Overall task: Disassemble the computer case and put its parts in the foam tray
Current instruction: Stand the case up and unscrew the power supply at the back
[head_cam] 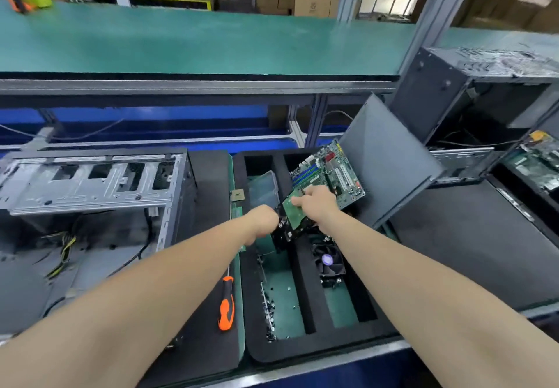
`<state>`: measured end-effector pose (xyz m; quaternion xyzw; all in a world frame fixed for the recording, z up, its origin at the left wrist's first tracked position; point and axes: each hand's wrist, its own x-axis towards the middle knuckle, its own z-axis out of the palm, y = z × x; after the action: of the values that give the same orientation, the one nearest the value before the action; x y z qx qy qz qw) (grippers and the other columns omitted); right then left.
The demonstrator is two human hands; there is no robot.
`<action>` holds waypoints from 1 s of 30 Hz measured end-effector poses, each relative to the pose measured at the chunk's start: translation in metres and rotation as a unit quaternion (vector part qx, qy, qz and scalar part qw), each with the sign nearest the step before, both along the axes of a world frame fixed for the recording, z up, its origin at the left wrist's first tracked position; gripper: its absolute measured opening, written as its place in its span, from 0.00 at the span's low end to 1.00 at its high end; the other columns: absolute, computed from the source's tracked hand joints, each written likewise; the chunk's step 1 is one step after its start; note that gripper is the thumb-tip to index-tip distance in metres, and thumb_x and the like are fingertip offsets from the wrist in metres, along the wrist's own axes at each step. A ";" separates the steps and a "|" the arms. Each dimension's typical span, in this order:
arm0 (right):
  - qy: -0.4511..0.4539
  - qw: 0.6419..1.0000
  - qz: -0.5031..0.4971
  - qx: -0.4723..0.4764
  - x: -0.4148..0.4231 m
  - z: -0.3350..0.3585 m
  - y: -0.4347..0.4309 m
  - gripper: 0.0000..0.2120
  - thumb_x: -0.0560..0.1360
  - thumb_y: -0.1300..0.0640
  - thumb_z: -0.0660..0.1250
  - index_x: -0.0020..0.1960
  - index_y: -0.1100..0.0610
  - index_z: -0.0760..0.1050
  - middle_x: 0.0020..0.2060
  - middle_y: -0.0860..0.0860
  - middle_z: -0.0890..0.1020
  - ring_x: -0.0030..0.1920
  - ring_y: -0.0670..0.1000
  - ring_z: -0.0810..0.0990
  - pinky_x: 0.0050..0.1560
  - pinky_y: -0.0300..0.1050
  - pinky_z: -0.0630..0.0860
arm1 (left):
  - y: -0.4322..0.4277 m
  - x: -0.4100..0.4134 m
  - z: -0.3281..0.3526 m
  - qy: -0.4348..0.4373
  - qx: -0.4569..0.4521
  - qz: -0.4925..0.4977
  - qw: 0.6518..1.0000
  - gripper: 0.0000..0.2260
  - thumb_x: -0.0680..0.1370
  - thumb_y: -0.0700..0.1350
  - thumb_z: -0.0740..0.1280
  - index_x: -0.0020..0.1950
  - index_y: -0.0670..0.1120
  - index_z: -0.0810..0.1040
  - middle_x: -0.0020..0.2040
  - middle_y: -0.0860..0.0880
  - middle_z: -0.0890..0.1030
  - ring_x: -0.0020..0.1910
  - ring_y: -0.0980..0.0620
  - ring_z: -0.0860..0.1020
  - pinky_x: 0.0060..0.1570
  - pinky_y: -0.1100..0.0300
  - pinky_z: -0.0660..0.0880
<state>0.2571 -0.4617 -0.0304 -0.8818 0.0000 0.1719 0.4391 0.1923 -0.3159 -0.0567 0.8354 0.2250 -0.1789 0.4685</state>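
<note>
**Drive in hand over the tray, case nearly stripped**

Your hands meet at the centre of the frame on a black drive with a green circuit board on its face (295, 221). Your left hand (263, 219) is curled round its left end. Your right hand (317, 203) grasps its upper edge, fingers bent onto the green board. The drive hangs tilted above the middle of the black foam tray (302, 351) and is not yet set into any slot.

A good part of the work looks done. A green motherboard (332, 169) leans in the tray's upper right compartment, against a flat dark grey side panel (384, 157) that stands slanted just right of the tray. Below your right wrist, a black cooler fan on its heatsink (328, 262) sits in the right-hand slot. Small silver screws (269, 306) lie scattered along the lower left slot, and a clear plastic box (263, 188) sits in the upper left compartment.

At the left of the frame, the bare grey metal computer case (90, 181) lies open, showing its drive cage and loose yellow and black cables (65, 251). I judge that wiring, and perhaps a power supply, has yet to come out, though the inside is too dim to be sure. An orange-and-black screwdriver (227, 306) lies between the case and the tray.

As I read it, what is left is to seat the drive in a free slot, then strip the cabling from the case.
</note>
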 end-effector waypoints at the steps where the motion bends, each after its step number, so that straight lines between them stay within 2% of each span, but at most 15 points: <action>1: 0.008 1.000 0.009 -0.018 0.000 -0.004 0.003 0.13 0.77 0.56 0.77 0.42 0.54 0.72 0.43 0.53 0.76 0.46 0.56 0.74 0.44 0.48 0.68 | 0.000 -0.002 -0.004 0.011 0.000 -0.003 1.000 0.17 0.81 0.35 0.59 0.69 0.36 0.77 0.66 0.35 0.79 0.50 0.47 0.75 0.55 0.52 0.76; 2: 0.003 0.999 0.028 -0.030 -0.002 -0.006 0.006 0.09 0.77 0.55 0.76 0.51 0.56 0.76 0.49 0.55 0.78 0.52 0.58 0.78 0.48 0.48 0.72 | 0.001 -0.003 -0.011 0.019 -0.006 -0.009 1.000 0.18 0.81 0.34 0.58 0.71 0.36 0.75 0.67 0.34 0.78 0.51 0.47 0.75 0.53 0.53 0.75; 4: 0.009 0.998 0.049 -0.046 -0.001 -0.014 0.013 0.22 0.79 0.55 0.74 0.70 0.58 0.75 0.65 0.58 0.78 0.65 0.60 0.78 0.60 0.50 0.75 | 0.003 -0.007 -0.016 0.032 -0.028 -0.006 0.999 0.24 0.80 0.32 0.55 0.76 0.41 0.71 0.68 0.36 0.77 0.52 0.45 0.76 0.50 0.55 0.72; 5: 0.011 0.997 0.050 -0.050 0.000 -0.018 0.016 0.25 0.79 0.55 0.74 0.73 0.58 0.73 0.68 0.58 0.77 0.66 0.60 0.77 0.62 0.50 0.75 | 0.004 -0.008 -0.016 0.034 -0.036 0.003 0.999 0.26 0.80 0.32 0.54 0.77 0.45 0.69 0.68 0.39 0.76 0.54 0.44 0.78 0.49 0.55 0.72; 7: 0.013 0.997 0.056 -0.057 0.001 -0.024 0.022 0.25 0.79 0.55 0.74 0.74 0.57 0.73 0.69 0.58 0.77 0.65 0.59 0.78 0.58 0.48 0.75 | 0.005 -0.009 -0.020 0.043 -0.052 0.010 0.998 0.28 0.79 0.31 0.53 0.78 0.47 0.69 0.65 0.42 0.77 0.53 0.44 0.78 0.47 0.55 0.71; 11: 0.015 0.993 0.083 -0.088 0.004 -0.034 0.031 0.22 0.79 0.58 0.75 0.71 0.57 0.75 0.66 0.59 0.79 0.61 0.59 0.80 0.53 0.47 0.77 | 0.006 -0.009 -0.028 0.054 -0.076 0.007 0.996 0.29 0.80 0.30 0.53 0.79 0.47 0.67 0.51 0.43 0.76 0.47 0.46 0.73 0.48 0.54 0.70; 14: 0.008 0.988 0.103 -0.112 0.003 -0.040 0.037 0.20 0.80 0.60 0.73 0.70 0.57 0.75 0.65 0.59 0.80 0.59 0.59 0.82 0.53 0.49 0.80 | 0.007 -0.008 -0.034 0.065 -0.095 0.028 0.993 0.28 0.80 0.31 0.53 0.78 0.50 0.68 0.55 0.46 0.74 0.54 0.46 0.78 0.57 0.51 0.78; 16: -0.002 0.986 0.124 -0.111 0.003 -0.044 0.039 0.17 0.81 0.60 0.71 0.69 0.55 0.75 0.65 0.58 0.79 0.57 0.59 0.82 0.56 0.51 0.81 | 0.007 -0.008 -0.036 0.068 -0.115 0.042 0.990 0.28 0.80 0.32 0.52 0.78 0.51 0.68 0.56 0.50 0.75 0.59 0.46 0.79 0.64 0.49 0.77; 19: -0.025 0.978 0.157 -0.137 0.005 -0.047 0.041 0.15 0.82 0.60 0.68 0.69 0.55 0.74 0.66 0.58 0.78 0.58 0.59 0.81 0.58 0.52 0.80 | 0.006 -0.007 -0.040 0.069 -0.144 0.061 0.985 0.27 0.82 0.32 0.53 0.79 0.52 0.67 0.63 0.52 0.74 0.60 0.48 0.78 0.64 0.52 0.78; 21: -0.019 0.969 0.185 -0.161 0.008 -0.047 0.042 0.20 0.81 0.60 0.69 0.71 0.56 0.71 0.66 0.59 0.77 0.57 0.59 0.80 0.57 0.53 0.80 | 0.008 -0.005 -0.043 0.065 -0.153 0.081 0.983 0.25 0.83 0.33 0.54 0.77 0.53 0.69 0.69 0.49 0.74 0.58 0.49 0.78 0.62 0.54 0.79; 23: 0.013 0.946 0.246 -0.212 0.009 -0.044 0.046 0.33 0.77 0.58 0.74 0.77 0.58 0.62 0.70 0.63 0.74 0.59 0.61 0.78 0.55 0.52 0.78 | 0.010 -0.002 -0.045 0.062 -0.155 0.088 0.982 0.23 0.83 0.34 0.55 0.74 0.52 0.73 0.65 0.47 0.79 0.56 0.49 0.78 0.62 0.52 0.79; 25: 0.027 0.895 0.314 -0.317 0.009 -0.042 0.051 0.51 0.71 0.54 0.81 0.82 0.60 0.52 0.75 0.65 0.63 0.69 0.66 0.72 0.60 0.56 0.75 | 0.012 0.000 -0.044 0.067 -0.155 0.090 0.981 0.23 0.83 0.34 0.55 0.73 0.50 0.74 0.62 0.46 0.82 0.58 0.48 0.80 0.62 0.51 0.80; 26: 0.007 0.864 0.339 -0.374 0.009 -0.041 0.052 0.55 0.68 0.52 0.84 0.81 0.60 0.51 0.74 0.65 0.59 0.72 0.67 0.69 0.63 0.57 0.75 | 0.013 0.000 -0.043 0.072 -0.154 0.089 0.981 0.23 0.83 0.35 0.54 0.74 0.50 0.74 0.65 0.46 0.80 0.61 0.47 0.80 0.61 0.51 0.80; 28: -0.033 0.823 0.364 -0.434 0.011 -0.039 0.052 0.56 0.65 0.49 0.86 0.78 0.61 0.54 0.71 0.63 0.58 0.71 0.66 0.70 0.64 0.55 0.75 | 0.013 0.000 -0.040 0.080 -0.146 0.081 0.983 0.23 0.84 0.35 0.53 0.76 0.50 0.73 0.71 0.46 0.75 0.65 0.44 0.77 0.62 0.51 0.80; 30: -0.035 0.827 0.368 -0.423 0.014 -0.038 0.047 0.54 0.65 0.48 0.87 0.77 0.61 0.56 0.70 0.61 0.58 0.67 0.65 0.74 0.63 0.54 0.77 | 0.010 -0.001 -0.038 0.083 -0.132 0.070 0.985 0.22 0.85 0.35 0.53 0.75 0.50 0.73 0.72 0.46 0.73 0.65 0.44 0.77 0.61 0.53 0.80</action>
<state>0.2714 -0.4146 -0.0679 -0.9212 -0.2673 0.2732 -0.0727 0.1917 -0.3061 -0.0945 0.7304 0.2959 -0.2425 0.5658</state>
